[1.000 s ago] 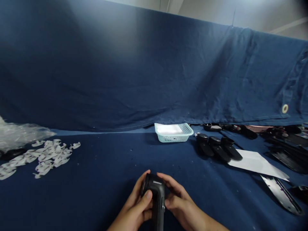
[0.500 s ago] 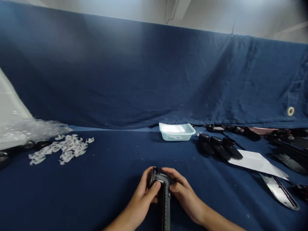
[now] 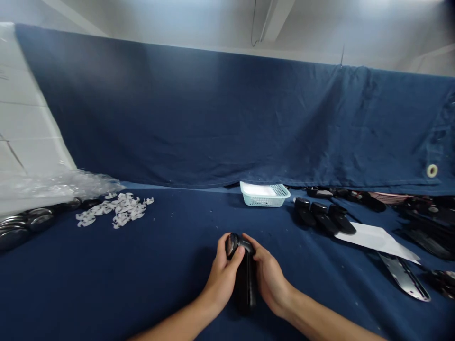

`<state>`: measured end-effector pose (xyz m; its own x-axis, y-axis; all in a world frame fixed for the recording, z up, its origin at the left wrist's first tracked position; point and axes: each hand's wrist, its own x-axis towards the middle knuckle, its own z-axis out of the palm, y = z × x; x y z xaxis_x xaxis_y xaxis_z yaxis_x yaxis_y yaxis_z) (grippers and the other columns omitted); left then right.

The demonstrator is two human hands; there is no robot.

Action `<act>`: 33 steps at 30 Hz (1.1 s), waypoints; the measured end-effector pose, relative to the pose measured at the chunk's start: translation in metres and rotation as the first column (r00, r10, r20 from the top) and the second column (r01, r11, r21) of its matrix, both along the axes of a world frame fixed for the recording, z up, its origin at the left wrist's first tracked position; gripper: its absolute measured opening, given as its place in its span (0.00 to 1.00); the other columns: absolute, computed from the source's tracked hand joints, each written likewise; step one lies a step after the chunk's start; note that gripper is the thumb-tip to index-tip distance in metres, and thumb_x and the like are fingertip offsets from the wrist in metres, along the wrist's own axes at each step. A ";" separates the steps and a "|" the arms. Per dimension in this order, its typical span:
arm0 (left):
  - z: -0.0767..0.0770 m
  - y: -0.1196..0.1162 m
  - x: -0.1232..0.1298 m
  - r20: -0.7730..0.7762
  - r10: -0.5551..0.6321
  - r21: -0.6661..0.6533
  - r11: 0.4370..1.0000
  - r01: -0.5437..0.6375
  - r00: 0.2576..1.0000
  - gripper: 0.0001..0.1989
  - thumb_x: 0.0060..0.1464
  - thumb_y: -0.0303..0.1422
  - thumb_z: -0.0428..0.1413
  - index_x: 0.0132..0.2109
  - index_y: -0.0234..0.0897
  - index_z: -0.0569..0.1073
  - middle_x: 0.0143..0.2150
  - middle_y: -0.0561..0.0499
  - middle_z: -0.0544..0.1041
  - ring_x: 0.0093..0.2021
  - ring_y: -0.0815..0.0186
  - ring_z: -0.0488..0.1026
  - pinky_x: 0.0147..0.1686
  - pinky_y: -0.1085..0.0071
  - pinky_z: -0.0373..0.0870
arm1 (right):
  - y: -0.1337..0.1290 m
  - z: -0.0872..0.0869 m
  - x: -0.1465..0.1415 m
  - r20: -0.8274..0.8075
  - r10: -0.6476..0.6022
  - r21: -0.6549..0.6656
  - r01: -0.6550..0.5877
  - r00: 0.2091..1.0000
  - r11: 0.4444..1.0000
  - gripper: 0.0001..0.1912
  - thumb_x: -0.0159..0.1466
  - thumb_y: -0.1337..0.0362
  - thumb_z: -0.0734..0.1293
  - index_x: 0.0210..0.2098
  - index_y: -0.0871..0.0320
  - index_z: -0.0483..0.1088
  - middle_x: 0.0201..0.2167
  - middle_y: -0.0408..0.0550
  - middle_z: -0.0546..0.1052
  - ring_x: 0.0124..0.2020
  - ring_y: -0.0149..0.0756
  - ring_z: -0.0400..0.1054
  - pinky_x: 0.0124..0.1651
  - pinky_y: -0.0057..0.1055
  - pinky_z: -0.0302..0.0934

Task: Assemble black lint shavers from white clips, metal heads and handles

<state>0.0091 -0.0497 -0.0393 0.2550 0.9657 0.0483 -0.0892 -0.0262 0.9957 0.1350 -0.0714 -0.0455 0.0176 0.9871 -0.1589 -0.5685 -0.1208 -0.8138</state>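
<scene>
Both hands hold a black handheld device (image 3: 244, 291) with a rounded, shiny head and a long body pointing toward me; its exact kind is unclear. My left hand (image 3: 222, 277) wraps the head's left side, thumb pressed on top. On the other side, my right hand (image 3: 270, 279) grips near the head's right edge, its fingers partly hidden behind it. Beneath them lies a dark blue cloth-covered table (image 3: 170, 270).
Small light-grey plastic parts (image 3: 124, 208) are heaped at left, near black glossy pieces (image 3: 28, 225) and clear plastic wrap (image 3: 71, 182). A pale blue basket (image 3: 265, 201) stands at the back. Right of it are black angled parts (image 3: 322, 215), white paper (image 3: 377, 238) and a shiny curved panel (image 3: 405, 277).
The device has turned, so its ridged side strip no longer shows and a smooth black face does. The right thumb has left its top. The view has shifted slightly left.
</scene>
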 end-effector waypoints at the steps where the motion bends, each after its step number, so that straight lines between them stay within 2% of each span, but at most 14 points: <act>1: -0.001 -0.001 0.002 0.002 0.022 0.015 1.000 -0.022 1.000 0.25 0.58 0.44 0.54 0.58 0.39 0.60 0.58 0.44 0.68 0.61 0.56 0.61 0.58 0.66 0.57 | 0.000 0.000 -0.001 0.006 0.001 -0.002 -0.001 1.000 1.000 0.31 0.55 0.65 0.59 0.58 0.56 0.63 0.45 0.46 0.78 0.52 0.43 0.66 0.60 0.41 0.52; 8: -0.008 0.002 0.009 -0.009 0.128 0.031 0.991 -0.128 0.992 0.23 0.57 0.45 0.53 0.55 0.40 0.62 0.54 0.45 0.72 0.56 0.57 0.67 0.56 0.63 0.60 | 0.001 -0.005 -0.008 0.036 -0.017 -0.011 0.017 0.999 1.000 0.32 0.54 0.65 0.58 0.60 0.55 0.61 0.50 0.47 0.76 0.54 0.44 0.65 0.59 0.40 0.53; 12: -0.007 0.003 0.009 -0.037 0.144 0.004 0.990 -0.144 0.989 0.23 0.57 0.44 0.52 0.55 0.40 0.61 0.54 0.45 0.71 0.57 0.58 0.67 0.57 0.63 0.60 | 0.001 -0.008 -0.010 0.052 -0.001 -0.007 0.002 0.999 1.000 0.33 0.55 0.64 0.57 0.61 0.55 0.58 0.51 0.47 0.75 0.54 0.43 0.66 0.60 0.41 0.54; 14: -0.006 0.006 0.007 -0.055 0.113 -0.017 0.993 -0.114 0.992 0.22 0.58 0.44 0.52 0.56 0.41 0.60 0.56 0.46 0.70 0.58 0.59 0.65 0.57 0.65 0.59 | 0.001 -0.008 -0.008 0.077 0.005 0.001 -0.005 0.997 1.000 0.33 0.56 0.64 0.57 0.62 0.54 0.57 0.54 0.46 0.74 0.55 0.43 0.65 0.61 0.41 0.53; 16: -0.005 0.010 0.003 -0.075 0.038 -0.053 0.998 -0.042 0.996 0.22 0.58 0.46 0.51 0.56 0.42 0.61 0.54 0.46 0.72 0.55 0.59 0.68 0.54 0.64 0.63 | 0.001 -0.009 -0.005 0.122 0.012 0.013 -0.014 0.992 1.000 0.32 0.58 0.63 0.57 0.63 0.53 0.57 0.56 0.45 0.72 0.57 0.42 0.64 0.62 0.42 0.52; 19: -0.004 0.019 -0.006 -0.102 -0.114 -0.113 0.988 0.102 0.988 0.26 0.59 0.49 0.48 0.59 0.41 0.59 0.47 0.45 0.76 0.43 0.58 0.76 0.41 0.61 0.72 | 0.004 -0.009 0.004 0.229 0.025 0.056 -0.039 0.973 0.998 0.32 0.59 0.63 0.60 0.63 0.56 0.57 0.56 0.48 0.72 0.56 0.44 0.65 0.62 0.45 0.52; 21: -0.004 0.025 -0.011 -0.131 -0.175 -0.117 0.980 0.160 0.976 0.28 0.61 0.50 0.45 0.62 0.41 0.56 0.46 0.43 0.77 0.38 0.58 0.78 0.37 0.59 0.74 | 0.008 -0.009 0.010 0.318 0.011 0.122 -0.053 0.948 0.991 0.32 0.59 0.63 0.64 0.63 0.57 0.58 0.57 0.49 0.71 0.57 0.45 0.64 0.62 0.44 0.52; 23: -0.002 0.030 -0.015 -0.180 -0.176 -0.060 0.984 0.167 0.968 0.29 0.61 0.49 0.46 0.64 0.42 0.54 0.53 0.41 0.73 0.45 0.57 0.76 0.44 0.58 0.72 | 0.013 -0.010 0.014 0.403 -0.012 0.206 -0.078 0.915 0.975 0.32 0.58 0.63 0.67 0.62 0.54 0.60 0.59 0.47 0.69 0.58 0.43 0.63 0.63 0.42 0.52; 26: 0.004 0.038 -0.022 -0.277 -0.145 0.074 0.982 0.172 0.950 0.32 0.60 0.46 0.50 0.66 0.43 0.51 0.63 0.43 0.65 0.61 0.58 0.64 0.60 0.60 0.59 | 0.018 -0.015 0.018 0.513 -0.025 0.303 -0.154 0.858 0.941 0.29 0.59 0.62 0.67 0.60 0.52 0.63 0.58 0.46 0.71 0.56 0.42 0.65 0.61 0.41 0.56; 27: 0.006 0.040 -0.026 -0.313 -0.146 0.112 0.976 0.189 0.939 0.34 0.59 0.46 0.51 0.67 0.43 0.49 0.64 0.43 0.63 0.63 0.59 0.61 0.62 0.61 0.55 | 0.019 -0.018 0.019 0.549 -0.031 0.321 -0.176 0.835 0.931 0.29 0.60 0.62 0.67 0.60 0.52 0.62 0.57 0.46 0.71 0.55 0.42 0.66 0.60 0.41 0.57; 30: 0.011 0.047 -0.036 -0.437 -0.152 0.193 0.947 0.258 0.886 0.40 0.57 0.45 0.53 0.69 0.41 0.43 0.66 0.42 0.60 0.64 0.57 0.59 0.62 0.59 0.54 | 0.020 -0.026 0.021 0.655 -0.085 0.351 -0.203 0.751 0.914 0.30 0.60 0.64 0.67 0.62 0.53 0.59 0.57 0.49 0.71 0.53 0.42 0.68 0.60 0.44 0.58; 33: 0.012 0.053 -0.048 -0.571 -0.123 0.264 0.909 0.323 0.812 0.41 0.55 0.44 0.56 0.69 0.46 0.45 0.70 0.46 0.52 0.67 0.55 0.53 0.63 0.58 0.51 | 0.022 -0.031 0.023 0.744 -0.134 0.360 -0.224 0.655 0.906 0.30 0.59 0.66 0.67 0.60 0.55 0.61 0.55 0.50 0.72 0.52 0.42 0.69 0.59 0.45 0.59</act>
